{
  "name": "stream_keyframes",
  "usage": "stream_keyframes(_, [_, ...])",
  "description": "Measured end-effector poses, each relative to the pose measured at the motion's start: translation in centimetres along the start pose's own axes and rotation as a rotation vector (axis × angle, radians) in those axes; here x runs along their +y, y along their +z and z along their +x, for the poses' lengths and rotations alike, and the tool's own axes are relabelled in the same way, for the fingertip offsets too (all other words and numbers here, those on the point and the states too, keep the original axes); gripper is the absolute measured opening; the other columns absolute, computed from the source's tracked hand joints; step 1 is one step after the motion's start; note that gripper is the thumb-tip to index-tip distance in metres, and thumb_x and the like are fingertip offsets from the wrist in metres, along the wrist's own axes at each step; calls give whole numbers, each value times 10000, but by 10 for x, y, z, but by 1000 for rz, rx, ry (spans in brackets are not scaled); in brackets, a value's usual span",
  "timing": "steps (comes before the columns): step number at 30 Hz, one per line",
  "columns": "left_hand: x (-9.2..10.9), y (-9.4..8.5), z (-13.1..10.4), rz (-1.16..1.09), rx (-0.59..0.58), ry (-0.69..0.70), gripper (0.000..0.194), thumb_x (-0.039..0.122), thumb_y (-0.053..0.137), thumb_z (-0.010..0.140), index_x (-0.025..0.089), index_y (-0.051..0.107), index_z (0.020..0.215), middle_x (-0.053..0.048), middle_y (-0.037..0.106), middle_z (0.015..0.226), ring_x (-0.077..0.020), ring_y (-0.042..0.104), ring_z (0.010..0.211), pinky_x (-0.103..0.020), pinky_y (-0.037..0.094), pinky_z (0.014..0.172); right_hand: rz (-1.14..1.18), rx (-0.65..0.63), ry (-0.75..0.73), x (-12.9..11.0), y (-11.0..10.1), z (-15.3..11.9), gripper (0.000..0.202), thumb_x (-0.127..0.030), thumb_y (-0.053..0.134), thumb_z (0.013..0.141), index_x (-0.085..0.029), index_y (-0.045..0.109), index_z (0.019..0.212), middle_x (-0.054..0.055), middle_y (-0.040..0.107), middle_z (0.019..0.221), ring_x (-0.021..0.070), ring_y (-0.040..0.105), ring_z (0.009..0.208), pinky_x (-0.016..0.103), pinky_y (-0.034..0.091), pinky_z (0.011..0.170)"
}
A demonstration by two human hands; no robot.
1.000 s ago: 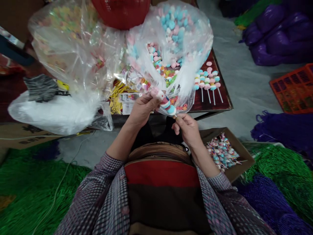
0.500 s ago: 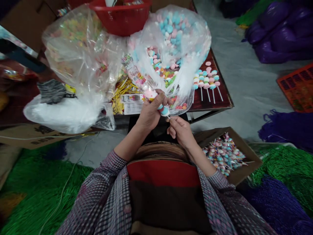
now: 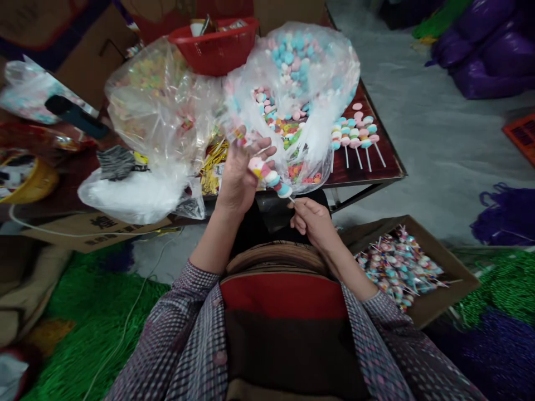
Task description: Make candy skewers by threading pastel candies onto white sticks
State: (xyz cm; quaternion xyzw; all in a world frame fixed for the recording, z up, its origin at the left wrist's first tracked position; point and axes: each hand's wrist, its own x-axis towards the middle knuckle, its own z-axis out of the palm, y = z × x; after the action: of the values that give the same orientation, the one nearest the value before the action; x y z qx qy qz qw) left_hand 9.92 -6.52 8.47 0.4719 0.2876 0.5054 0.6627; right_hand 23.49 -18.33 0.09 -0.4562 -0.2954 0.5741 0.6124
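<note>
In my right hand the fingers pinch the thin white stick of a marshmallow skewer. Pink, yellow, white and blue pieces are threaded along it, tilted up to the left. My left hand is raised beside the skewer's upper end with its fingers spread. Whether the palm touches the candy I cannot tell. Something small and colourful, blurred, shows by the left fingertips. Behind the hands lies an open plastic bag of marshmallows, with fruit-coloured gummies at its mouth. Gold twist ties lie left of it.
Several marshmallow skewers lie at the table's right edge. A carton of wrapped skewers stands low on the right. A clear bag of gummies, a red basket and a yellow bowl occupy the left and back.
My left hand has let go of the skewer's upper part, opened and moved left and up. My right hand still pinches the stick. The view has shifted slightly.
</note>
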Motion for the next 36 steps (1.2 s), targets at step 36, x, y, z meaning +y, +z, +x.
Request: stream_keyframes(36, [-36,7,-1,71,56,-165,339,519,763,835,223,599,833,62,540,631,-101,662,706,-261,536,758,63,41,54,4,12,17,326,-523,747,828,-218,633,826,-122,438,461,50,321,378,230,354,458])
